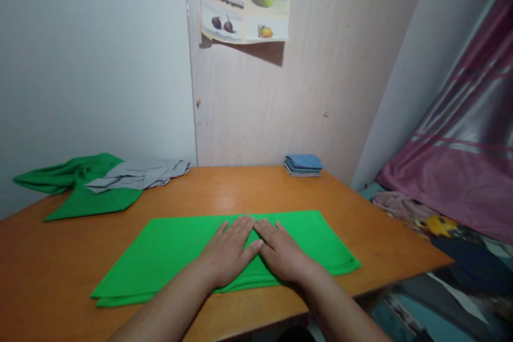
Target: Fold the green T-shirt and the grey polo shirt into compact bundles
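Note:
A bright green cloth (168, 251) lies folded in layers across the front of the wooden table, its layered edges toward me. My left hand (228, 254) rests flat on the middle of it, fingers stretched out and pointing away. Just beside it, my right hand (282, 251) also lies flat on the cloth, angled inward so the fingertips of both hands nearly meet. Neither hand grips anything. Part of the cloth's near edge is hidden beneath my hands and forearms.
On the table's (224, 189) far left are a crumpled green cloth (108, 203) and a grey cloth (140, 175) lying over it. A small stack of folded cloths (303, 164) sits at the back right. Beyond the right edge hang pink curtains (452, 171) above piled fabric.

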`<move>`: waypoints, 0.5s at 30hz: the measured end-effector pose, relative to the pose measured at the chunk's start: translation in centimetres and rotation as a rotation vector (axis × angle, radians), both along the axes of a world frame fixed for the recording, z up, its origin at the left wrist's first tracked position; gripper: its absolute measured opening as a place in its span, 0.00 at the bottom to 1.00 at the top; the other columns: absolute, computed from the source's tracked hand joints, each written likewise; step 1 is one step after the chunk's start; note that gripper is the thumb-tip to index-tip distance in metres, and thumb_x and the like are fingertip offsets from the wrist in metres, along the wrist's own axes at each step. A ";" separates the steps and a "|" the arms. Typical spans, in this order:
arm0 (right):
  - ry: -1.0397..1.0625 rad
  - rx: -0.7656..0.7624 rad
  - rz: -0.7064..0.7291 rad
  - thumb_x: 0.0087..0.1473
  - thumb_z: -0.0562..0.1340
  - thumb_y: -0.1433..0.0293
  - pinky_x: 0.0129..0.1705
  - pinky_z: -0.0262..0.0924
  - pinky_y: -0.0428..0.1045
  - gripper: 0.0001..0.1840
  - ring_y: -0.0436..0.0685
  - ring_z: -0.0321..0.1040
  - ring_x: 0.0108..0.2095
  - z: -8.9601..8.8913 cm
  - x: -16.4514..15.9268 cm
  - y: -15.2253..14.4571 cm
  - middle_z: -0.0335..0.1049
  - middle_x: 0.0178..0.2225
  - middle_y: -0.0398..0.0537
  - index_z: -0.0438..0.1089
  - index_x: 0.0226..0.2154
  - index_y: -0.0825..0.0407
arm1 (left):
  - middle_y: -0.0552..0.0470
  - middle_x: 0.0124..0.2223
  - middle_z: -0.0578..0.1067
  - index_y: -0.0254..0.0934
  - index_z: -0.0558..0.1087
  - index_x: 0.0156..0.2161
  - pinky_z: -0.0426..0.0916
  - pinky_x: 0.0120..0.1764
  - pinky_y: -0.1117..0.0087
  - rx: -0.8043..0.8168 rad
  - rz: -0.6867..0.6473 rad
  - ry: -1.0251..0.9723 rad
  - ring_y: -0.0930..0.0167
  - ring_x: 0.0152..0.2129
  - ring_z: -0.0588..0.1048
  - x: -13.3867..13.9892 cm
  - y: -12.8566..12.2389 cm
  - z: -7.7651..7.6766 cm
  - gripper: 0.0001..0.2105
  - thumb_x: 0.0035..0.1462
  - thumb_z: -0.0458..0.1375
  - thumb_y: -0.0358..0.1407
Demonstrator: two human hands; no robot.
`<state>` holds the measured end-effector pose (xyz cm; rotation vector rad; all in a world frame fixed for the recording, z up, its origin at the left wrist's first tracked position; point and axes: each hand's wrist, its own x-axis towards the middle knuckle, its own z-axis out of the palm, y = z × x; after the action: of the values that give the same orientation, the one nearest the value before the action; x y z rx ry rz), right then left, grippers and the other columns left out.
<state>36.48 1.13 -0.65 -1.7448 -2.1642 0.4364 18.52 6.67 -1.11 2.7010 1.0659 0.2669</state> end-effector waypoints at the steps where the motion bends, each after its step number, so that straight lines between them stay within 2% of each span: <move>1: 0.026 0.007 -0.007 0.64 0.49 0.65 0.70 0.36 0.61 0.32 0.61 0.43 0.70 0.0 0.3 0.0 0.50 0.69 0.54 0.53 0.68 0.56 | 0.49 0.72 0.50 0.42 0.51 0.71 0.42 0.68 0.50 0.002 0.000 0.007 0.62 0.70 0.46 0.0 0.0 0.0 0.36 0.67 0.34 0.60; 4: 0.054 0.059 -0.123 0.65 0.49 0.61 0.70 0.40 0.58 0.32 0.61 0.45 0.69 -0.1 1.5 0.0 0.52 0.68 0.55 0.56 0.67 0.58 | 0.49 0.72 0.48 0.41 0.51 0.71 0.41 0.68 0.49 0.008 -0.002 0.029 0.60 0.70 0.45 -0.1 0.1 0.0 0.39 0.64 0.36 0.63; 7: -0.045 0.083 -0.305 0.65 0.48 0.53 0.70 0.35 0.61 0.38 0.65 0.38 0.71 -0.5 3.4 -0.6 0.47 0.70 0.57 0.53 0.68 0.60 | 0.49 0.73 0.45 0.41 0.50 0.71 0.40 0.68 0.47 0.002 0.006 0.048 0.58 0.70 0.44 -0.1 0.1 0.0 0.43 0.61 0.40 0.66; 9: -0.133 0.036 -0.389 0.64 0.48 0.48 0.70 0.31 0.64 0.42 0.67 0.34 0.71 -1.0 4.8 -1.1 0.43 0.71 0.57 0.51 0.69 0.60 | 0.49 0.73 0.44 0.42 0.49 0.71 0.41 0.68 0.46 -0.008 0.016 0.056 0.57 0.70 0.44 -0.1 0.1 0.0 0.44 0.59 0.41 0.67; 12: -0.201 -0.022 -0.406 0.63 0.46 0.45 0.70 0.30 0.64 0.45 0.67 0.34 0.71 -1.5 6.6 -1.7 0.42 0.71 0.57 0.50 0.69 0.60 | 0.49 0.73 0.44 0.42 0.49 0.71 0.40 0.68 0.45 -0.018 0.018 0.061 0.57 0.70 0.44 0.0 0.1 0.0 0.44 0.58 0.42 0.68; 15: -0.201 -0.008 -0.403 0.63 0.45 0.44 0.70 0.32 0.62 0.46 0.66 0.35 0.71 -1.4 7.8 -1.6 0.43 0.71 0.58 0.50 0.69 0.60 | 0.49 0.73 0.44 0.43 0.50 0.71 0.40 0.67 0.45 -0.011 0.019 0.044 0.56 0.70 0.44 0.0 0.2 -0.1 0.44 0.58 0.43 0.67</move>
<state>44.28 -0.48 -2.06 -2.2428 -1.8589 0.1723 18.51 6.89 -1.23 2.6997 1.1022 0.2047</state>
